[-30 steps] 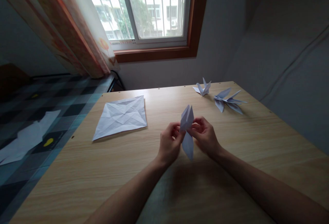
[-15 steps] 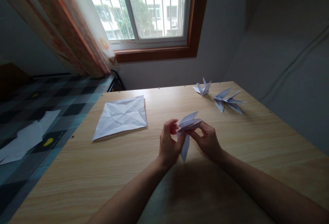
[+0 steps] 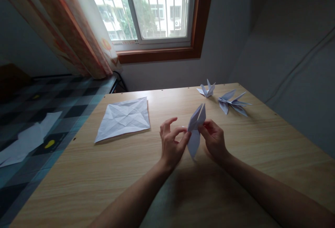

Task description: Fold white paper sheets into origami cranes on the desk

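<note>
Above the wooden table [image 3: 125,175] a folded white paper figure [image 3: 196,120] is held between both hands, its split points upward and a wide flap hanging down. My left hand [image 3: 172,142] pinches its left edge with thumb and index finger, the other fingers lifted and curled. On the opposite side my right hand [image 3: 214,137] grips the paper between thumb and bent fingers. Behind it stands an origami crane [image 3: 206,90]. Right of that lies a folded paper piece with several pointed flaps [image 3: 232,103]. A creased, unfolded square sheet [image 3: 124,118] lies to the left.
At the left is a bed with a checked cover [image 3: 78,88], with white paper sheets [image 3: 31,137] on it. Beyond the table are a barred window [image 3: 159,12] and an orange-patterned curtain [image 3: 75,25]. A wall [image 3: 288,74] borders the right side.
The paper figure has been turned so its points rise more steeply, and it sits slightly farther right. My left hand's fingers have opened out, leaving a thumb-and-index pinch.
</note>
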Motion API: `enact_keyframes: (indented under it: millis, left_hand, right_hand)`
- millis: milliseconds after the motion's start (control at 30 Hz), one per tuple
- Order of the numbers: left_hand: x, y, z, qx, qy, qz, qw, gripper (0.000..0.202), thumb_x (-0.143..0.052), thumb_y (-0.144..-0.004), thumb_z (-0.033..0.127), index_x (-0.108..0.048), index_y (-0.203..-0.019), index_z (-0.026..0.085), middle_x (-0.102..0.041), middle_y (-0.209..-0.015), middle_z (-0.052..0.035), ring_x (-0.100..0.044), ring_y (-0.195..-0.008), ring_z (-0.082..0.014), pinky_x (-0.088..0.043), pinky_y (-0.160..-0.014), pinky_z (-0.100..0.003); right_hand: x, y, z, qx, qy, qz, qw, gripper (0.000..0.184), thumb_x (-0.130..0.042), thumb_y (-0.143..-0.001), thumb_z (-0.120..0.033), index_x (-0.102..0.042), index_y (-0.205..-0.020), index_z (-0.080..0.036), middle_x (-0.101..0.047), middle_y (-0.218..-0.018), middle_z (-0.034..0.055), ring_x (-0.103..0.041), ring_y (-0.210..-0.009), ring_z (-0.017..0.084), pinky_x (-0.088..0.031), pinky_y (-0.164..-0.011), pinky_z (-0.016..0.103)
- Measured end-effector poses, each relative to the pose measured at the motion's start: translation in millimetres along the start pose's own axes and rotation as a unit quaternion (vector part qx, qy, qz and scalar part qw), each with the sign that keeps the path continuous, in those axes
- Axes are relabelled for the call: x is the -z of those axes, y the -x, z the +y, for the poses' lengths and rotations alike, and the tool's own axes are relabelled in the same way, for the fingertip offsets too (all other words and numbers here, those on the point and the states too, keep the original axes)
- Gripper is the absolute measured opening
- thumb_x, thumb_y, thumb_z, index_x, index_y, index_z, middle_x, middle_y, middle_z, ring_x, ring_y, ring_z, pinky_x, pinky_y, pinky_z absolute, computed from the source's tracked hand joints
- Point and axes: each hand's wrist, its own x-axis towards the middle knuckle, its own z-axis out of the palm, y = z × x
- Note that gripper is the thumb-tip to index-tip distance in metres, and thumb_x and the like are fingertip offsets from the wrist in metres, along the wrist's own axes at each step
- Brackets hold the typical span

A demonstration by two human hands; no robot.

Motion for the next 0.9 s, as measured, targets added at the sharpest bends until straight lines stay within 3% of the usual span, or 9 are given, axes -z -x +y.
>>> enact_keyframes:
  millis: [67, 133, 233, 400, 567, 667, 767, 900]
  left_hand:
    - [-2.4, 1, -2, 0.020, 0.050, -0.023, 0.998, 0.007, -0.067, -0.082, 0.027, -0.072, -0.080, 0.021, -0.062, -0.120, -0.0093, -0.054, -0.115, -0.0272, -0.043, -0.096, -0.042]
    - [-5.9, 2, -5, 0.070, 0.135, -0.073, 0.986, 0.012, -0.062, -0.086, 0.030, -0.067, -0.085, 0.019, -0.069, -0.096, -0.0079, -0.064, -0.091, -0.0211, -0.050, -0.078, -0.033]
    - [-10.9, 5, -6, 0.161, 0.245, -0.118, 0.949, 0.019, -0.060, -0.087, 0.037, -0.059, -0.088, 0.019, -0.064, -0.067, -0.0008, -0.061, -0.060, -0.0145, -0.045, -0.055, -0.023]
    - [-12.2, 4, 0, 0.229, 0.339, -0.110, 0.906, 0.026, -0.063, -0.084, 0.042, -0.054, -0.095, 0.021, -0.061, -0.064, 0.0028, -0.058, -0.051, -0.0126, -0.046, -0.053, -0.024]
    - [-11.1, 2, -2, 0.199, 0.281, -0.057, 0.937, 0.029, -0.068, -0.079, 0.034, -0.056, -0.101, 0.019, -0.059, -0.082, 0.0003, -0.050, -0.055, -0.0083, -0.039, -0.049, -0.019]
    - [-10.2, 2, -4, 0.161, 0.220, -0.066, 0.960, 0.025, -0.072, -0.075, 0.032, -0.059, -0.093, 0.019, -0.059, -0.092, -0.0024, -0.053, -0.064, -0.0094, -0.041, -0.054, -0.020]
    - [-8.8, 2, -3, 0.144, 0.200, -0.098, 0.964, 0.025, -0.075, -0.071, 0.031, -0.059, -0.086, 0.018, -0.059, -0.089, -0.0020, -0.054, -0.068, -0.0110, -0.041, -0.056, -0.021]
    - [-6.7, 0, 2, 0.180, 0.216, -0.104, 0.954, 0.028, -0.076, -0.069, 0.031, -0.057, -0.084, 0.017, -0.060, -0.077, -0.0001, -0.054, -0.062, -0.0110, -0.041, -0.055, -0.021]
  right_hand:
    - [-1, -1, 0, -0.023, -0.030, 0.038, 0.999, 0.018, -0.065, -0.087, -0.038, -0.059, -0.081, -0.021, -0.060, -0.069, -0.0022, -0.055, -0.062, 0.014, -0.045, -0.058, 0.026]
    - [-2, -2, -1, -0.037, -0.054, 0.050, 0.997, 0.022, -0.067, -0.085, -0.040, -0.057, -0.080, -0.021, -0.058, -0.063, -0.0040, -0.052, -0.054, 0.012, -0.043, -0.052, 0.024]
    - [-5, -3, -1, -0.079, -0.090, 0.023, 0.993, 0.023, -0.070, -0.080, -0.040, -0.057, -0.082, -0.021, -0.061, -0.064, -0.0036, -0.053, -0.054, 0.011, -0.043, -0.049, 0.023]
    - [-6, -6, 2, -0.150, -0.126, -0.041, 0.980, 0.026, -0.078, -0.071, -0.035, -0.061, -0.083, -0.018, -0.064, -0.069, -0.0013, -0.055, -0.053, 0.012, -0.044, -0.044, 0.023]
    - [-4, -5, 4, -0.177, -0.119, -0.062, 0.975, 0.033, -0.080, -0.068, -0.032, -0.057, -0.087, -0.019, -0.064, -0.067, -0.0031, -0.052, -0.046, 0.010, -0.037, -0.036, 0.020]
    - [-5, 2, 4, -0.191, -0.098, -0.087, 0.973, 0.037, -0.079, -0.070, -0.033, -0.051, -0.092, -0.021, -0.063, -0.065, -0.0053, -0.049, -0.041, 0.009, -0.035, -0.034, 0.018]
    - [-8, 9, 2, -0.167, -0.079, -0.102, 0.977, 0.038, -0.080, -0.069, -0.033, -0.051, -0.090, -0.022, -0.061, -0.069, -0.0046, -0.055, -0.050, 0.010, -0.041, -0.042, 0.019]
    - [-10, 11, 0, -0.125, -0.051, -0.151, 0.979, 0.038, -0.081, -0.068, -0.034, -0.053, -0.092, -0.023, -0.060, -0.076, -0.0025, -0.059, -0.062, 0.013, -0.047, -0.052, 0.023]
